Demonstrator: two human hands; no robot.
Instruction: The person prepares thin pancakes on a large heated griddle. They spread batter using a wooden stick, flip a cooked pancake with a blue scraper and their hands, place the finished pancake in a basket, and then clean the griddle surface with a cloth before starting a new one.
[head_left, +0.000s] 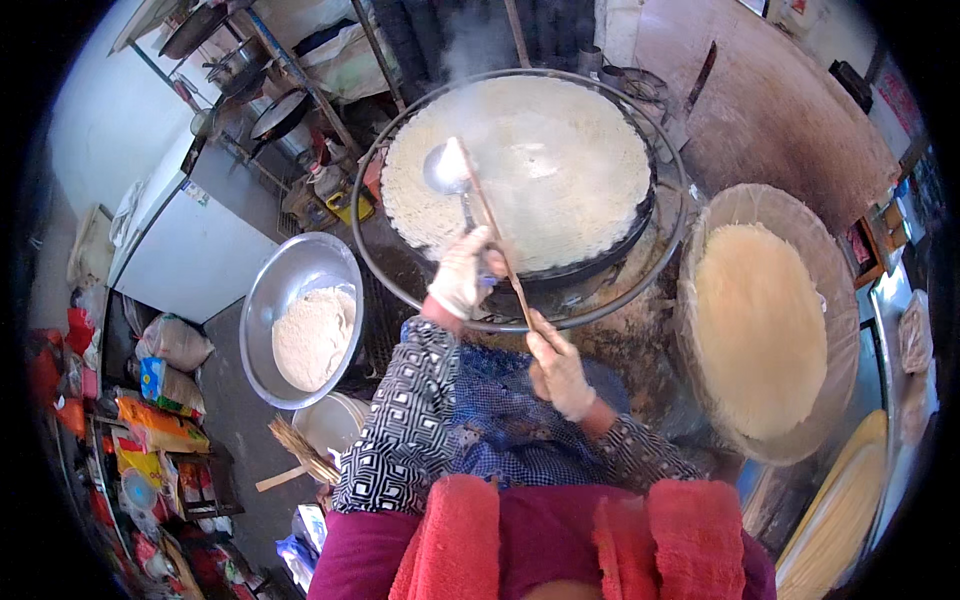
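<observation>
A large, thin, pale sheet of batter (559, 217) covers the round griddle (637, 232), and steam rises from it. My left hand (461, 276), in a thin whitish glove, grips the handle of a metal ladle (442, 174) just beyond the griddle's near left edge. The ladle's bowl is over the left part of the sheet. Gloved as well, my right hand (556, 371) holds the lower end of a slim wooden stick (491, 217). Its upper end meets or overlaps the ladle's bowl; glare hides the exact contact. The stick passes close by my left fingers.
A metal ring (681, 187) surrounds the griddle. To the left are a steel basin (251, 330) of pale batter or dough, a white bucket (326, 424) and a straw brush (300, 446). On the right, a lined round basket (840, 360) holds thin yellowish pancakes (761, 330).
</observation>
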